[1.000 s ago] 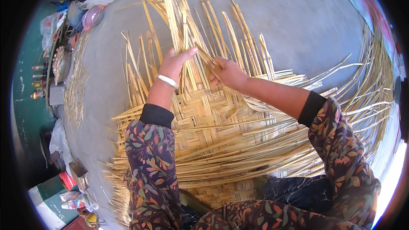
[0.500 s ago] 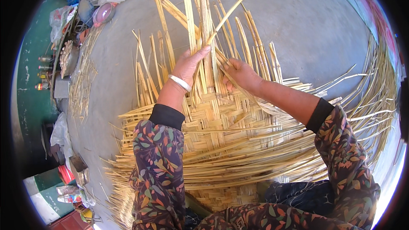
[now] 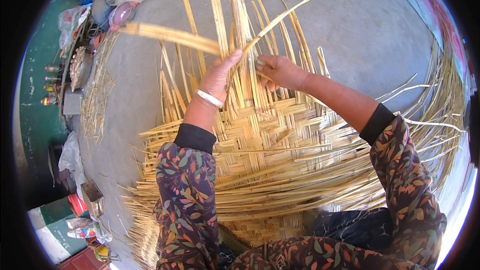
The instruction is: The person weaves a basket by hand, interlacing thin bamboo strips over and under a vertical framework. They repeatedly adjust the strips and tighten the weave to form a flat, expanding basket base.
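Note:
My left hand (image 3: 215, 81), with a pale bracelet at its wrist, is closed around a bunch of split reed strips (image 3: 240, 17) standing up from a woven reed mat (image 3: 252, 135). Its thumb presses along the bunch. One flattened strip (image 3: 170, 36) sticks out leftward from this grip, and a thinner one (image 3: 300, 5) slants up to the right. Just right of the bunch, my right hand (image 3: 283, 72) has its fingers curled and pressed together against the strips. What it pinches is mostly hidden, but looks like a reed strip.
Loose strips (image 3: 295, 190) lie across the mat's near part. A heap of long reeds (image 3: 440, 110) lies at the right on the grey floor (image 3: 350, 25). Along the left stand a pink bowl (image 3: 121, 15), plastic bags, bottles and a tray of small pale pieces.
One flattened strip has swung out to the left. The slanting strip leans further right. My right hand has shifted slightly up and left, while my left hand keeps its hold.

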